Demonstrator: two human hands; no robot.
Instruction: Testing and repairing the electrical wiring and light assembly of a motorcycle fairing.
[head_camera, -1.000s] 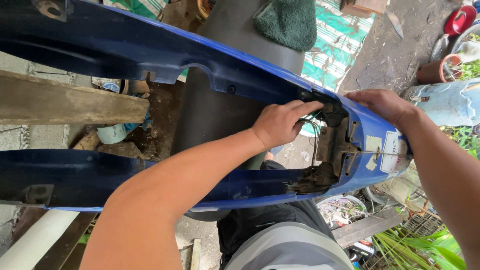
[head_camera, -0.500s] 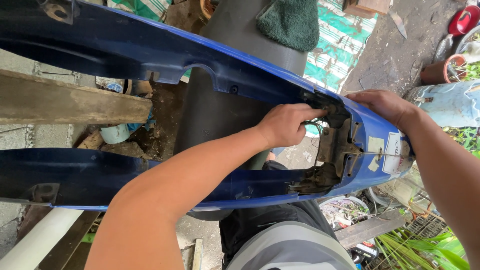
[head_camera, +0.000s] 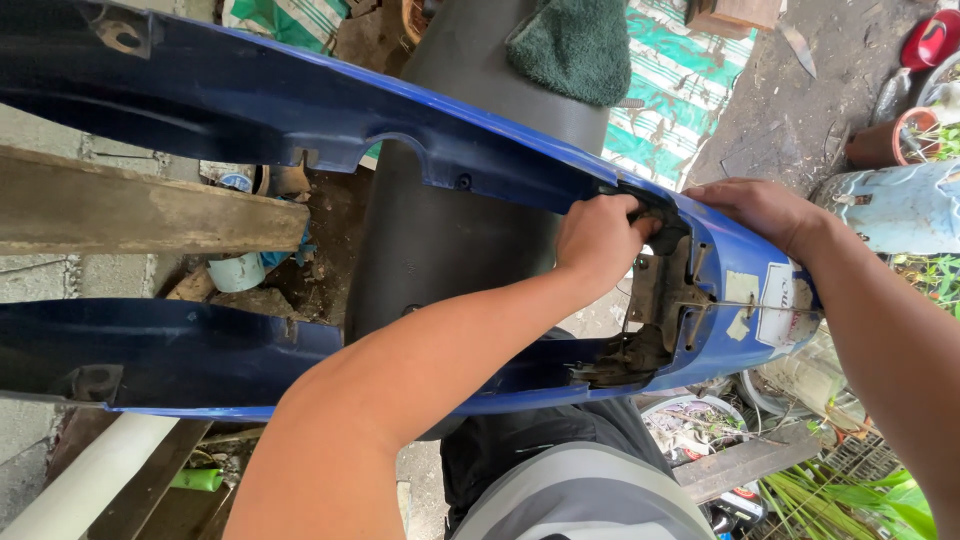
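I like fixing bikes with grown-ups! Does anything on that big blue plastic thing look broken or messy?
Yes. The blue plastic motorcycle tail cover looks grubby inside its rear end: brown dirt is caked there, where the left hand grips. The right hand rests on the outer edge. No clear crack is visible.

1. one head-worn view, looking steeply down from above the person's own arms.
2. it sits close, both hands right of centre, ground far below them.

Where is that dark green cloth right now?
In the head view, the dark green cloth lies at the top centre, on the black seat, above the blue motorcycle tail cover and the left hand.
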